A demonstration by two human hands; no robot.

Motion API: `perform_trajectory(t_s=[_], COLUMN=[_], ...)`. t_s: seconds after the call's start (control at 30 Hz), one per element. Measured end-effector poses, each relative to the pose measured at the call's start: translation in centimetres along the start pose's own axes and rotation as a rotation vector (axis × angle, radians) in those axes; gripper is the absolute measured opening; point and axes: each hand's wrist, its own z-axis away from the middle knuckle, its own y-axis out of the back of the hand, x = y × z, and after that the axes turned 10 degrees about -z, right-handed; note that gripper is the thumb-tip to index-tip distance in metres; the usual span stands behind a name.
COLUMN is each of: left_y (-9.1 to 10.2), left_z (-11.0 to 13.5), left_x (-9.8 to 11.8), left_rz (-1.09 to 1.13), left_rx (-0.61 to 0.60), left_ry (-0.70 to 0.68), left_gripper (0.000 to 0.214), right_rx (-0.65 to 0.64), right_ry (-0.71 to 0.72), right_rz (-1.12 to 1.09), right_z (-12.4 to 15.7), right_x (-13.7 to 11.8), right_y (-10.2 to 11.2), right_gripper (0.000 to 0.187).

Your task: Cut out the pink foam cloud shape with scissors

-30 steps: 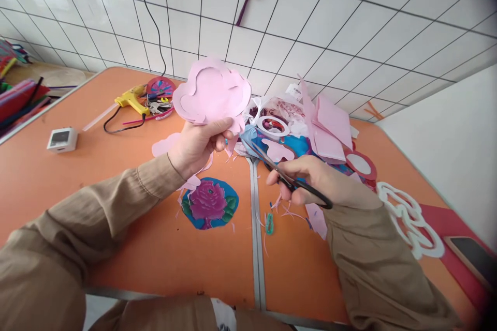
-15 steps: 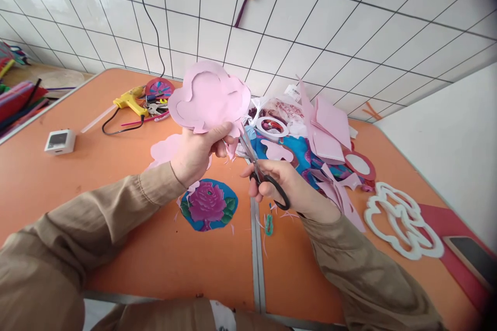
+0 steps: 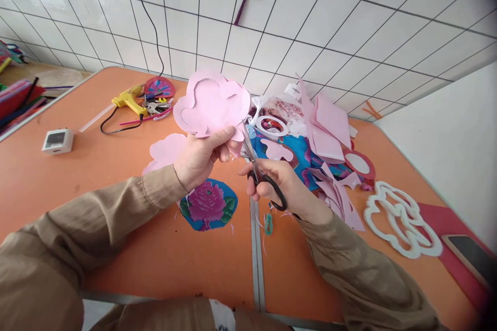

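My left hand (image 3: 200, 154) pinches the lower edge of a pink flower-shaped paper cut-out (image 3: 213, 102) and holds it up above the orange table (image 3: 116, 248). My right hand (image 3: 277, 182) grips black-handled scissors (image 3: 260, 170); their blades point up and meet the paper's lower right edge. Below my hands lies a round cloth piece with a purple flower on blue (image 3: 208, 204).
A pile of pink paper scraps and printed cloth (image 3: 310, 139) lies behind my right hand. White flower-shaped frames (image 3: 402, 220) lie at the right. A yellow glue gun (image 3: 130, 97), keys and a small white box (image 3: 56, 139) sit at the left. A tiled wall stands behind.
My right hand swung the scissors from pointing left over the table up to the pink paper's edge. The left hand tilted the paper slightly right.
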Motion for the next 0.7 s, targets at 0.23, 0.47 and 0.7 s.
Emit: perform_trajectory(t_s=[0.23,0.47,0.7], left_y=[0.03,0.09,0.17], left_z=[-0.15,-0.15,-0.01], left_x=[-0.25,-0.43,-0.58], left_rz=[0.019,0.005,-0.006], left_rx=[0.014,-0.035,-0.055], left_ry=[0.003,-0.029,-0.031], left_gripper=[0.024,0.027,0.028], right_rx=[-0.003,0.003,0.039], right_ry=[-0.002,0.006,0.035], right_rz=[-0.008,-0.001,0.021], right_z=[0.18,0.19,0.13], right_x=[-0.28,-0.09,-0.14], right_y=[-0.06,0.01,0.08], right_gripper=[0.064,0.063,0.062])
